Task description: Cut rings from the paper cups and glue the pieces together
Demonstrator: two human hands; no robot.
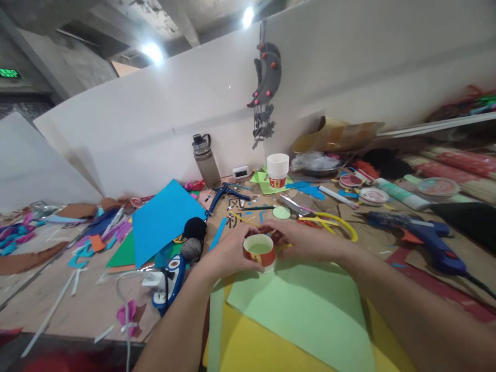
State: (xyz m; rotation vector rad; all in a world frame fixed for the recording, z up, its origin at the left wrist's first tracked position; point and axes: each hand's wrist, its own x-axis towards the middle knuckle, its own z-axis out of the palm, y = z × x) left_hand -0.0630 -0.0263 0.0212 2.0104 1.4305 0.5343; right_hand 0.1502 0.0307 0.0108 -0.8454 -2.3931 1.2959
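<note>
L fingers (252,265) grip paper cup (263,254), R fingers (276,225) partly hidden behind, hold unclear.

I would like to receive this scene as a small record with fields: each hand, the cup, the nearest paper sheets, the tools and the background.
Left hand: curled around the paper cup, thumb on the near side
Right hand: at the cup's right and far side; fingertip contact unclear
Cup: red and white, mouth upward
Sheets: light green sheet over yellow sheet
Tools: scissors with yellow handles, beyond the right hand; blue glue gun at right
Background: stacked cups, bottle, hanging grey moon ornament
</note>
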